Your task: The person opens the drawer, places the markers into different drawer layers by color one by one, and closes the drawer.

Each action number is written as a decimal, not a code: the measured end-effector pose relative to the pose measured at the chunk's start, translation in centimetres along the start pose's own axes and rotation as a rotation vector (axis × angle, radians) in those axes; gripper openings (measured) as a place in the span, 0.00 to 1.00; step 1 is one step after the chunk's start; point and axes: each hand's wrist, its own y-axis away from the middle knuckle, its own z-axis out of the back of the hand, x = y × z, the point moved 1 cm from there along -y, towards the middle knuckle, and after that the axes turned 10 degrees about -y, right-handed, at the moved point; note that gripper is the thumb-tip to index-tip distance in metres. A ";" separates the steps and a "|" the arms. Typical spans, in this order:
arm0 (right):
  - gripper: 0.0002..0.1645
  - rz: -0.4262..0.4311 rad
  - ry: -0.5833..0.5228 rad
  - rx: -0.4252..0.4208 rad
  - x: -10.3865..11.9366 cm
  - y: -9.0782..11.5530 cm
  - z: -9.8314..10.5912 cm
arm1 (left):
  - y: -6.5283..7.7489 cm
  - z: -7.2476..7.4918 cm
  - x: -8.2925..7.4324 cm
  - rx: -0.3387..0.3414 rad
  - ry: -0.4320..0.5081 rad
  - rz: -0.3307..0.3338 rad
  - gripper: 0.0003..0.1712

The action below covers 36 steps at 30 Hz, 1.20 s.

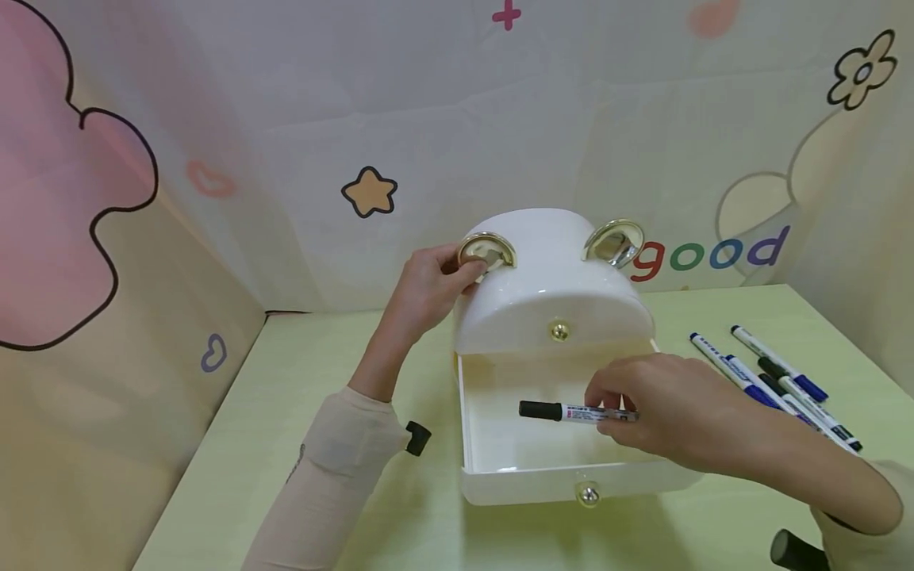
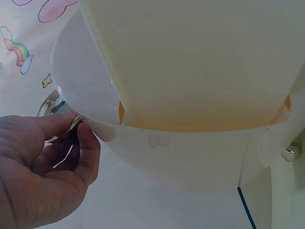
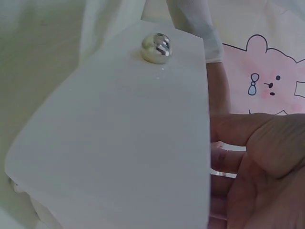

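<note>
A white rounded storage box with two gold ear-shaped pieces stands on the table, its lower drawer pulled out. My left hand pinches the left gold ear between thumb and fingers; the left wrist view shows this grip from below. Over the drawer, my right hand holds a black-capped marker level by its rear end, the cap pointing left. In the right wrist view the drawer front with its gold knob hides the marker and part of the right fingers.
To the right of the box, several markers with blue and black caps lie in a loose pile on the pale green table. A printed cloth backdrop rises behind and at the sides. The upper section has a gold knob.
</note>
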 end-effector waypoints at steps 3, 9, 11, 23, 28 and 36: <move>0.10 0.020 -0.012 0.028 -0.1 -0.2 -0.5 | 0.0 0.0 0.0 0.000 -0.007 -0.001 0.09; 0.09 0.046 -0.038 0.089 -0.4 -0.7 -1.0 | 0.0 0.0 0.1 0.001 -0.005 0.009 0.09; 0.08 0.043 -0.054 0.116 -0.4 -0.8 -1.1 | 0.0 0.0 0.1 0.002 -0.008 0.012 0.09; 0.07 0.080 -0.060 0.173 -0.7 -1.1 -1.6 | 0.1 0.0 0.0 0.001 -0.018 0.007 0.10; 0.07 0.089 -0.091 0.185 -0.9 -1.1 -1.6 | 0.1 0.0 0.0 0.000 -0.016 0.000 0.10; 0.06 0.103 -0.120 0.182 -1.1 -1.1 -1.6 | 0.1 0.0 0.1 -0.002 -0.017 0.004 0.09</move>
